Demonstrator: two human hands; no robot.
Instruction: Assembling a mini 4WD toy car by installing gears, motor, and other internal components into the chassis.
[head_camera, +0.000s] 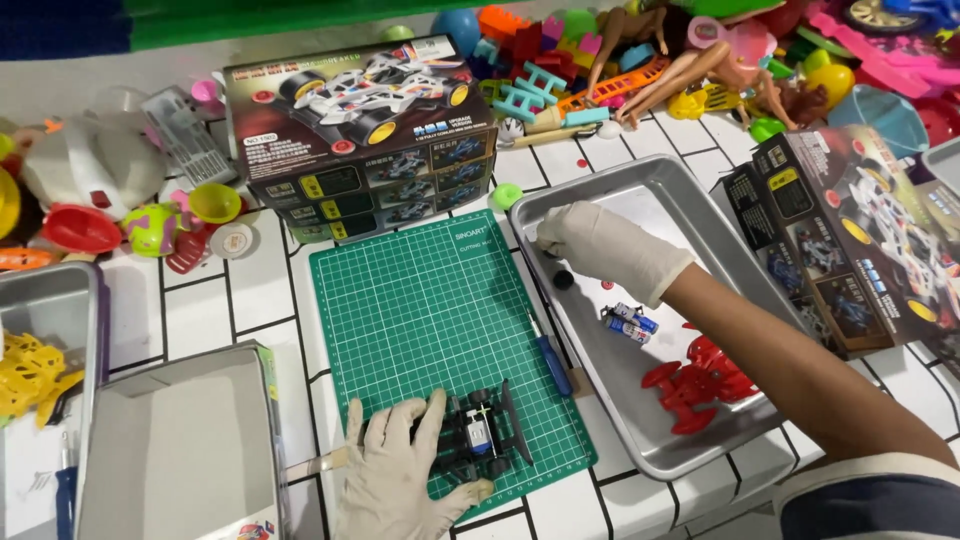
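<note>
Left hand grip closed around black toy car chassis at 6 o'clock on green cutting mat | right hand fingertips pinched narrow in metal tray at 3 o'clock, above small black wheel; whether it holds anything cannot be told | batteries, red car body in tray

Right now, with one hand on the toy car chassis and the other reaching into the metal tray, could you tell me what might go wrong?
1. The left hand holds the black toy car chassis near the green cutting mat's front edge; a slip could push it off the mat.
2. The right hand reaches into the metal tray at a small black wheel, which might roll away.
3. Its forearm passes over the two batteries and red car shell and could knock them.
</note>
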